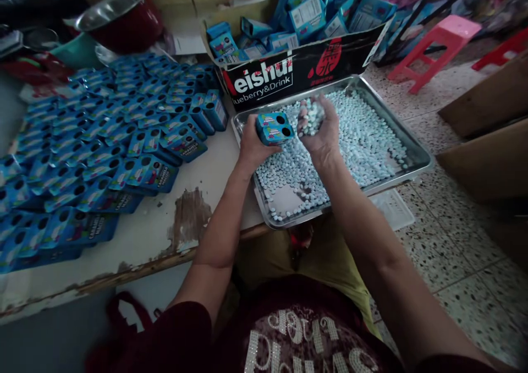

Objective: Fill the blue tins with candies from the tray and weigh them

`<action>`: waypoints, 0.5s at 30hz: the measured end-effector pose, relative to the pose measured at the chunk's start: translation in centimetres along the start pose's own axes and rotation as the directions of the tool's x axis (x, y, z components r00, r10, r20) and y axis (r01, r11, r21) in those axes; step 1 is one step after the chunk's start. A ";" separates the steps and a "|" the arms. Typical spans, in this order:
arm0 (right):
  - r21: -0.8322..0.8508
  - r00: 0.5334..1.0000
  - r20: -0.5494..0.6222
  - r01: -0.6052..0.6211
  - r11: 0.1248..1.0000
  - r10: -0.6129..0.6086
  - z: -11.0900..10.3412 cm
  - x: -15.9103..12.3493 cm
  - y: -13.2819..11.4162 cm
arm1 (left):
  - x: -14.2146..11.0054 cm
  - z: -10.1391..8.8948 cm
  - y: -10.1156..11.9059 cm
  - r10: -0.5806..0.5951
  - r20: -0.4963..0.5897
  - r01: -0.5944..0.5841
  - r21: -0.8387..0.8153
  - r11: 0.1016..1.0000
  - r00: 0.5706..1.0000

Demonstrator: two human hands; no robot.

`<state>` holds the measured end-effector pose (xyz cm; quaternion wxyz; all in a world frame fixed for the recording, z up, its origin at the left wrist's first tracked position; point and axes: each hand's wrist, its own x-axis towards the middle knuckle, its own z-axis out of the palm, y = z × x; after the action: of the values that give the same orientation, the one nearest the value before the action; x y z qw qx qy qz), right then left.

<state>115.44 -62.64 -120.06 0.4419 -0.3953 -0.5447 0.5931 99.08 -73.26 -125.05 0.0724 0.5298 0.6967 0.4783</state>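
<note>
My left hand (252, 144) is closed around a small blue box (274, 127) with two round holes in its side, held above a metal tray (416, 158). Right beside it, my right hand (319, 128) is cupped around a handful of pale blue and white tablets (312, 115). The tray beneath both hands holds a wide layer of the same tablets (363, 136), with a bare patch near its front left corner.
Rows of matching blue boxes (103, 142) cover the worn white table (165, 230) on the left. A black carton (297, 67) of flat blue packs stands behind the tray. A red pot (124, 21) sits far left; a red stool (437, 45) and brown cartons (487, 136) stand on the speckled floor.
</note>
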 end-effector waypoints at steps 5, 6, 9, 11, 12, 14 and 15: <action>-0.291 0.986 -0.012 0.157 0.944 -0.168 2.0 -1.4 -3.1 | -0.3 0.5 0.8 -0.061 0.034 0.063 -0.071 0.995 0.998; -0.319 0.980 -0.011 0.186 0.929 -0.200 2.3 -1.3 -3.0 | -0.3 0.5 0.9 -0.071 0.041 0.074 -0.082 0.994 0.997; -0.364 0.964 0.019 0.254 0.896 -0.266 2.8 -0.5 -2.6 | -0.4 0.5 1.3 -0.076 0.071 0.083 -0.101 0.991 0.995; -0.340 0.965 0.039 0.257 0.904 -0.259 2.9 -0.2 -2.6 | -0.4 0.5 1.3 -0.066 0.099 0.076 -0.104 0.992 0.993; -0.310 0.968 0.043 0.249 0.917 -0.249 2.9 -0.2 -2.7 | -0.4 0.4 1.3 -0.061 0.113 0.073 -0.105 0.992 0.992; -0.245 0.973 0.049 0.230 0.942 -0.225 2.9 -0.5 -3.1 | -0.4 0.4 1.2 -0.060 0.135 0.076 -0.111 0.991 0.989; -0.232 0.974 0.053 0.228 0.945 -0.222 2.9 -0.8 -3.3 | -0.4 0.4 1.2 -0.063 0.144 0.079 -0.113 0.990 0.988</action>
<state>113.23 -64.18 -116.54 0.4495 -0.3726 -0.6587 0.4746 100.32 -73.36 -124.57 0.1694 0.5316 0.6786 0.4776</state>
